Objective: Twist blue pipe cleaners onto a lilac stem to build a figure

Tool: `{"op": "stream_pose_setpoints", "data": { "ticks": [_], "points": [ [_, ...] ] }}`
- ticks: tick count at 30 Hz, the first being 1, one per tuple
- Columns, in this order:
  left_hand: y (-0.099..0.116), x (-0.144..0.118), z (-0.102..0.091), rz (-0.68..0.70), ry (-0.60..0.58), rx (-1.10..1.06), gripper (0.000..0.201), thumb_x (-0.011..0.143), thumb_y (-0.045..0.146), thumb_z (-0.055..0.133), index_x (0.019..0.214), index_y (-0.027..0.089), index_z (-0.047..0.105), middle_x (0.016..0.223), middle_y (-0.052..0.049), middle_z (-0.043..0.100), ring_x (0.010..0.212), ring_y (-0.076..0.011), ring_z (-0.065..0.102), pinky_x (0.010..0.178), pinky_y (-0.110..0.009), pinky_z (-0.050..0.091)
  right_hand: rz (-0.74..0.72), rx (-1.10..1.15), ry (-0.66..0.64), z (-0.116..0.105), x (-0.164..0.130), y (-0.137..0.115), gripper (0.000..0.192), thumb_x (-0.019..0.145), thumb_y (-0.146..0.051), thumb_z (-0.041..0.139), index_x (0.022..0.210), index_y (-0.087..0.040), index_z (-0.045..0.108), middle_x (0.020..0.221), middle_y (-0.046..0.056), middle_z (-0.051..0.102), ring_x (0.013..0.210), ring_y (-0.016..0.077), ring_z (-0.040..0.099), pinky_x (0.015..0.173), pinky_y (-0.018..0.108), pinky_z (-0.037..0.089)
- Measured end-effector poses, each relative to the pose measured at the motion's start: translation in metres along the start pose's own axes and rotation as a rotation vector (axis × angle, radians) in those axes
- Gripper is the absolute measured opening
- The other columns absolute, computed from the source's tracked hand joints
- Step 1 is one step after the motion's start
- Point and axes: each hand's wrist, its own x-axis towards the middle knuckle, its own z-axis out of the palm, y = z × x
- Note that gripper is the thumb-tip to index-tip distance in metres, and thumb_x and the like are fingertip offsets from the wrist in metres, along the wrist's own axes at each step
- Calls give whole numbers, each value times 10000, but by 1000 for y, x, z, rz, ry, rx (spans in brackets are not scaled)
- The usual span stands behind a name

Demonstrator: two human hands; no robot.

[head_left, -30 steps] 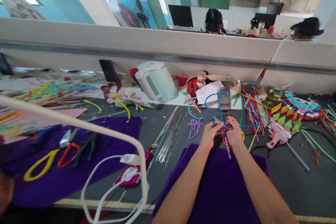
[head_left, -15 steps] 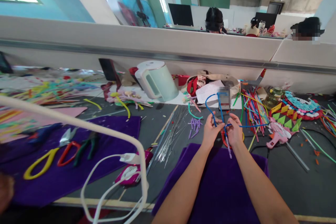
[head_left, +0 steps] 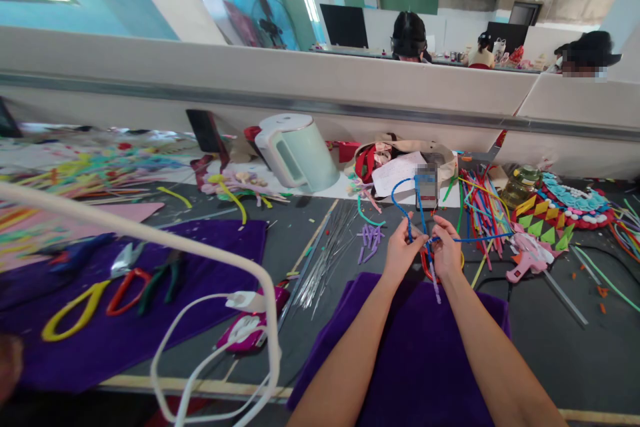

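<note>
Bright, even daylight on my feed, soft shadows, wide-angle bending and blur far left of my left hand (head_left: 400,255).

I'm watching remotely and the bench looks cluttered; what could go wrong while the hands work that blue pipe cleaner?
The blue pipe cleaner has long free ends; the one reaching right could snag the pile of coloured stems. The left hand and right hand pinch it close together, so a stiff end might poke a finger. The pink glue gun lies near the right hand.

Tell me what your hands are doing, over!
Left hand and right hand both pinching the blue pipe cleaner, bent in loops. Held above the purple cloth. Cut purple pieces lie left; nothing between the hands.
</note>
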Motion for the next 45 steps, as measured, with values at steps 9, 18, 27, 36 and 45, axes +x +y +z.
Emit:
{"op": "stream_pose_setpoints", "data": {
  "ticks": [9,18,27,36,45],
  "points": [
    [2,-1,4,-275,-31,-453,516,577,209,797,1053,137,610,714,6,640,581,-92,608,599,-221,514,30,83,2,-3,4,1,327,643,-225,697,967,-204,655,667,-50,567,519,50,485,477,169,389],
    [-6,0,1,-380,-15,-396,356,554,189,810,870,113,665,706,-54,696,630,-153,659,542,-229,526,62,62,-27,-2,3,-1,331,645,-246,723,962,-187,649,670,-47,593,489,43,488,456,165,386],
    [2,5,-4,-276,78,-531,354,546,158,806,869,124,667,640,14,653,569,-92,618,616,-232,542,49,-49,-60,0,1,6,187,671,-305,728,697,-174,598,587,-47,572,499,65,507,515,186,439],
    [3,4,-4,-282,101,-538,305,567,148,790,837,113,653,668,-14,668,611,-119,643,597,-237,556,130,11,-144,-1,2,7,194,656,-289,746,677,-172,593,567,-47,565,504,76,522,524,207,469],
    [0,6,-5,-254,46,-604,270,619,131,757,860,97,641,662,-22,675,568,-87,635,590,-176,541,190,6,-209,-2,2,3,200,619,-268,766,659,-173,595,596,-38,591,532,88,557,573,218,487]
  ]
}}
